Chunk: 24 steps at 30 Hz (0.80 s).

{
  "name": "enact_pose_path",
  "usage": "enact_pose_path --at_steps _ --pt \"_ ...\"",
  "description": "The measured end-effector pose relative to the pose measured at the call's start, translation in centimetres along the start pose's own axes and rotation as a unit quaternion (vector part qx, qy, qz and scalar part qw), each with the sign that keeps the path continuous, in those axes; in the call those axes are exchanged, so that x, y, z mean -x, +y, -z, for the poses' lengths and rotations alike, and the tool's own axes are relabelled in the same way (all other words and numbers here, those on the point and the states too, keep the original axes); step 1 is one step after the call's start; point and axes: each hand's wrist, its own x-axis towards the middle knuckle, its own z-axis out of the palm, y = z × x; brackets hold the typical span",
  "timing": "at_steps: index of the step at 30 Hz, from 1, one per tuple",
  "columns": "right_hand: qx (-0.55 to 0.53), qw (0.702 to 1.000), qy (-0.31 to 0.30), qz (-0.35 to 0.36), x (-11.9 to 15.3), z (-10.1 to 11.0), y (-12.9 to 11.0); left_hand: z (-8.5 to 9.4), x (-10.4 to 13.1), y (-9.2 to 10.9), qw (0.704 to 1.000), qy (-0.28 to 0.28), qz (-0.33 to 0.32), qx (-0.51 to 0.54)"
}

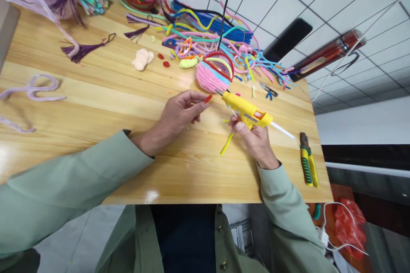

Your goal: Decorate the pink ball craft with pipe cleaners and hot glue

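Between the thumb and fingertips of my left hand point(181, 113) is a small red oval piece point(208, 99). My right hand point(254, 138) grips a yellow hot glue gun point(248, 108), its nozzle pointing left, close to the red piece but apart from it. A clear glue stick point(282, 129) sticks out of the gun's back end. Just beyond both hands rests a round pink, blue and red pipe-cleaner craft point(213, 76). Two more red ovals point(165, 64) lie to its left, near a pale pink fluffy piece point(142, 59). A yellow pipe cleaner point(226, 144) lies beneath the gun.
Pipe cleaners point(205, 34) are heaped along the tiled wall. Green-and-yellow pliers point(308, 162) lie near the right edge, with small snips point(269, 90) farther back. A dark phone point(288, 39) and a red thermos point(326, 56) stand at the back right. Purple tassels point(86, 50) lie on the left.
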Motion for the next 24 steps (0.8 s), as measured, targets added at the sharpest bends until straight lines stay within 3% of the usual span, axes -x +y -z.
enact_pose_path --at_steps 7,15,24 --pt "-0.087 0.996 0.016 -0.013 -0.8 -0.4 -0.7 0.2 0.0 -0.3 0.999 0.008 -0.003 -0.033" --pt "-0.119 0.993 0.024 -0.007 -1.1 -1.1 -0.3 0.9 -0.3 -0.4 0.983 0.026 -0.118 -0.137" --pt "-0.109 0.994 0.003 0.004 -1.1 -2.9 -0.3 -0.6 1.2 -1.1 0.975 0.01 -0.129 -0.179"
